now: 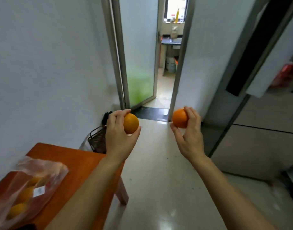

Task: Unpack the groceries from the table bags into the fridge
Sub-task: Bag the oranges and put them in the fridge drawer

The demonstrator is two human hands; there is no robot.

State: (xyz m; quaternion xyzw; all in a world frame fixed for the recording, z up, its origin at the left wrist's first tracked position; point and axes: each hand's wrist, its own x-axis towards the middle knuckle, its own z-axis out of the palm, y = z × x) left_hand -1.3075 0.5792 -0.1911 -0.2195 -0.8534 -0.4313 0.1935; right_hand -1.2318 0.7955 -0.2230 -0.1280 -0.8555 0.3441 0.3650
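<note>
Pale floor runs toward a doorway; grey fridge stands right, orange counter left bearing a plastic bag of oranges. Left grip clasps the left orange, right grip the right orange, both aloft between counter and fridge

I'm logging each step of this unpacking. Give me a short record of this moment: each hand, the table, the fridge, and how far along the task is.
left hand: holds an orange
right hand: holds a second orange
table: lower left, bears a plastic bag
bag contents: more oranges
fridge: at the right
progress: neither held orange is in the fridge yet
</note>
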